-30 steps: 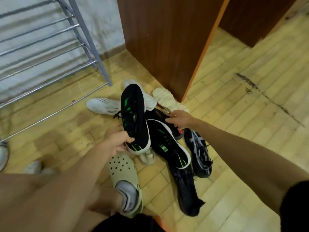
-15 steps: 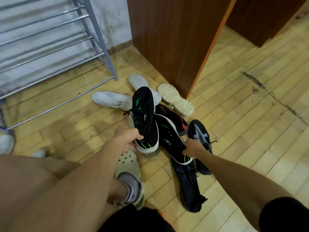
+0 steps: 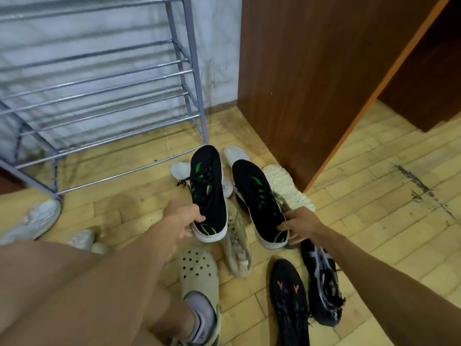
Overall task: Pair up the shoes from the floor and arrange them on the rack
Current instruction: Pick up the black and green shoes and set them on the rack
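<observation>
Black knit, green marks: a matched pair, held up off the floor (image 3: 374, 196), toes toward the rack (image 3: 201, 121). Left hand (image 3: 185, 217) curls round the left shoe (image 3: 208, 186) at its heel; right hand (image 3: 299, 226) pinches the right shoe (image 3: 259, 201) by its heel rim. Likely light, soft uppers, stiffer white soles; the heel gives the firm hold.

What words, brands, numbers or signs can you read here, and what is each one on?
Nothing reads clearly.
White lettering, heel of the black and grey sneaker: too blurred to read.
Small dark mark, grey sock: too small to read.
Two orange V-shaped marks, black shoe on the floor: signs, no letters.
Green stripes, left-held shoe and right-held shoe: no words.
</observation>
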`<state>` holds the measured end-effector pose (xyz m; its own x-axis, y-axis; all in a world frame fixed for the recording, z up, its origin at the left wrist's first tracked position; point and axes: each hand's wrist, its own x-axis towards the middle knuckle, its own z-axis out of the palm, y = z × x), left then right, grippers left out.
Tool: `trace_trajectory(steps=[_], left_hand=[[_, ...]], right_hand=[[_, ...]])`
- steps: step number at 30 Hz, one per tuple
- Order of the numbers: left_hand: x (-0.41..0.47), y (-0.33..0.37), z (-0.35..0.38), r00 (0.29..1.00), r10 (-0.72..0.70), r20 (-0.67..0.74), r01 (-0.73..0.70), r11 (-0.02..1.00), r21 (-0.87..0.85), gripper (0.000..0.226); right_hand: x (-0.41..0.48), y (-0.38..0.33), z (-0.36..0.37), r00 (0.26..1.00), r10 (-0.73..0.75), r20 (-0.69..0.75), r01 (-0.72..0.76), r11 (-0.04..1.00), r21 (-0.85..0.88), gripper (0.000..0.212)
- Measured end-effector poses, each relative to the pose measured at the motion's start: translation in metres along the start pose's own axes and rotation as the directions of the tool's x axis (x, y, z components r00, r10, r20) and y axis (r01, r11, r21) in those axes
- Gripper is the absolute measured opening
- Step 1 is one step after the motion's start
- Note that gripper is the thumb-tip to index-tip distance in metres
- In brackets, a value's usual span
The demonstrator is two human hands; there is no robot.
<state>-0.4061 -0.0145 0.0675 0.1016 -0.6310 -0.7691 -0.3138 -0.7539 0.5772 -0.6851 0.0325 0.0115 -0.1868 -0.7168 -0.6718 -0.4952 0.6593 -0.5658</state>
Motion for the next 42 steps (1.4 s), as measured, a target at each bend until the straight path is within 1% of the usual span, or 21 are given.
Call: trace_trajectory(steps=[2,5,8,11,13,14,16,18,21,24,27,31,36,39,42], left_hand=[[0.008,0.010,-0.017,1.000,-0.015,-0.026,0.015,1.000,-0.018,0.036],[0.030,0.025,-0.044,0.998,-0.040,-0.051,0.038,0.999,-0.035,0.039],[0.060,0.035,-0.067,0.992,-0.064,-0.112,0.063,0.998,-0.012,0.038],[0.097,0.043,-0.083,0.987,-0.094,-0.133,0.086,0.994,-0.065,0.031],[0.124,0.049,-0.090,0.985,-0.109,-0.133,0.095,0.989,-0.112,0.021],[0.138,0.052,-0.094,0.984,-0.107,-0.140,0.089,0.987,-0.133,0.017],[0.166,0.059,-0.100,0.982,-0.088,-0.167,0.059,0.984,-0.170,0.017],[0.193,0.065,-0.105,0.978,-0.068,-0.195,0.030,0.981,-0.193,0.023],[0.231,0.072,-0.115,0.971,-0.041,-0.236,-0.005,0.982,-0.188,0.025],[0.265,0.078,-0.125,0.964,0.007,-0.265,-0.055,0.983,-0.177,0.030],[0.295,0.086,-0.132,0.960,0.023,-0.280,-0.086,0.973,-0.216,0.043],[0.327,0.096,-0.140,0.951,0.045,-0.307,-0.129,0.956,-0.262,0.053],[0.355,0.094,-0.137,0.944,0.049,-0.325,-0.138,0.957,-0.256,0.051],[0.363,0.093,-0.131,0.925,0.058,-0.376,-0.133,0.976,-0.175,0.044],[0.359,0.094,-0.125,0.904,0.079,-0.419,-0.123,0.989,-0.078,0.037]], right_hand=[[0.015,-0.027,0.008,0.999,-0.024,0.021,0.023,0.999,0.047,0.020],[0.041,-0.069,0.024,0.998,-0.050,0.047,0.047,0.996,0.075,0.016],[0.071,-0.107,0.040,0.995,-0.070,0.074,0.063,0.994,0.094,0.022],[0.105,-0.143,0.055,0.991,-0.099,0.085,0.093,0.992,0.081,0.024],[0.131,-0.165,0.063,0.991,-0.108,0.076,0.102,0.992,0.077,0.016],[0.143,-0.177,0.068,0.991,-0.113,0.069,0.109,0.992,0.065,0.009],[0.169,-0.198,0.076,0.990,-0.127,0.063,0.125,0.992,0.032,0.012],[0.196,-0.216,0.085,0.989,-0.134,0.068,0.133,0.991,0.016,0.010],[0.235,-0.237,0.100,0.989,-0.134,0.056,0.134,0.991,0.011,0.014],[0.267,-0.252,0.114,0.990,-0.139,0.032,0.138,0.990,0.030,0.010],[0.295,-0.262,0.124,0.989,-0.145,0.007,0.145,0.987,0.064,0.023],[0.320,-0.270,0.135,0.985,-0.163,-0.058,0.168,0.982,0.085,0.017],[0.341,-0.270,0.152,0.976,-0.187,-0.108,0.195,0.978,0.077,0.026],[0.346,-0.265,0.160,0.977,-0.159,-0.143,0.178,0.976,0.126,0.026],[0.343,-0.263,0.161,0.972,-0.176,-0.156,0.201,0.966,0.161,0.017]])
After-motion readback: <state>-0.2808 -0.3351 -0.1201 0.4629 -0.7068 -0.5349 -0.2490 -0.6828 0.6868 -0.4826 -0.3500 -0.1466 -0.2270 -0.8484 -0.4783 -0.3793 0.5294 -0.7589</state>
